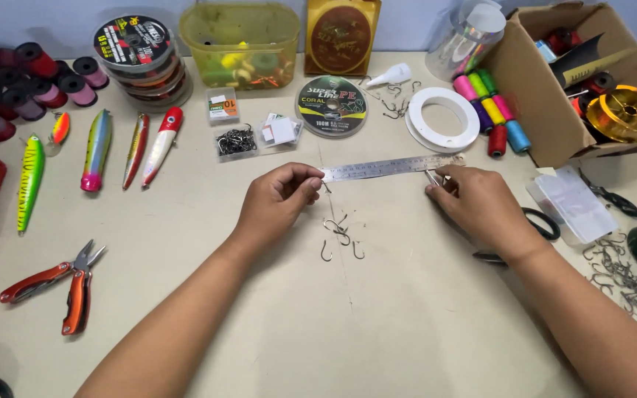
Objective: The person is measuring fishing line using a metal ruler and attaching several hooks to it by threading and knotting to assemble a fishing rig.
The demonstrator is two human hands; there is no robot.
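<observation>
Left hand pinching near end of steel ruler, thumb + forefinger pressed together at its left tip; small hook dangling just below the pinch. Right hand at ruler's right end, fingertips closed on a thin metal bit, prob. another hook, too small to tell for sure. Ruler lying across mid worktop, slightly tilted, right end higher in frame. Loose hooks scattered just below ruler, between both hands.

Scissors partly under right wrist. Clear plastic box just right of that hand, heap of hooks further right. Red-handled pliers open, lower left, well apart from hands. Row of lures upper left: green, striped, red-white. Stack of line spools behind them, dark thread bobbins at far left. Flat line spool + small hook packets just above ruler. White ring spool beside coloured thread reels. Cardboard box top right w/ gold spool inside. Yellow tub at back, centre.
</observation>
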